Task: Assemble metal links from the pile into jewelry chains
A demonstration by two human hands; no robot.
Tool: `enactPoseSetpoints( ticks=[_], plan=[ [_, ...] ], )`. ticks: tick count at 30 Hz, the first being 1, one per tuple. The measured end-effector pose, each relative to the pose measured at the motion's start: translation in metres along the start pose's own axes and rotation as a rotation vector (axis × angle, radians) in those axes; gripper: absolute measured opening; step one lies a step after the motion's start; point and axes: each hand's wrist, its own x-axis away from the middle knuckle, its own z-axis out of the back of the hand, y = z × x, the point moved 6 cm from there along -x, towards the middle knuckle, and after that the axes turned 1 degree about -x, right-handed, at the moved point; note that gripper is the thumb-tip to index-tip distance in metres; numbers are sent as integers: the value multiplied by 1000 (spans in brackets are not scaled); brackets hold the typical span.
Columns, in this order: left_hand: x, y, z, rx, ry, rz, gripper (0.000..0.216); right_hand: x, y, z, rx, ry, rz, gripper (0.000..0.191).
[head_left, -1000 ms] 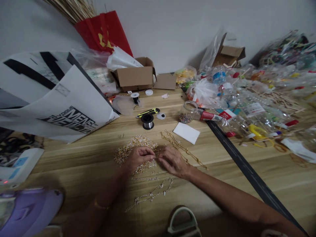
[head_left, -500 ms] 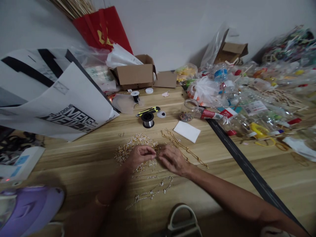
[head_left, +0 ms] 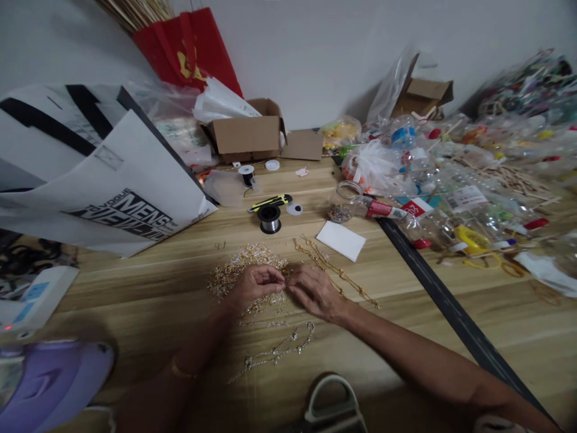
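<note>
My left hand (head_left: 255, 285) and my right hand (head_left: 315, 291) meet fingertip to fingertip over a wooden table (head_left: 148, 300). Both are pinched on a small gold bead piece, too small to make out in detail. They rest at the near edge of a heap of gold and clear bead pieces (head_left: 234, 267). A finished beaded chain (head_left: 274, 352) lies just below my hands. More gold chains (head_left: 333, 270) stretch out to the right of my right hand.
A spool of thin wire (head_left: 269, 219), a yellow-black utility knife (head_left: 270, 202), a white card (head_left: 341, 240) and a bead jar (head_left: 342, 204) lie beyond. A printed white bag (head_left: 99, 180) lies left, a cardboard box (head_left: 247, 137) behind, plastic bottles and bags (head_left: 451, 174) right, a purple object (head_left: 49, 385) near left.
My hands have stayed almost in place, fingers still pinched together over the beads. Only the view has shifted slightly.
</note>
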Motion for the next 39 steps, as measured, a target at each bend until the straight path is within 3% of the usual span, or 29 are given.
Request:
enactPoseSetpoints(
  ticks=[39],
  plan=[
    [0, 0, 1, -29, -27, -28, 24, 1, 1, -3, 11, -34, 1, 8]
  ],
)
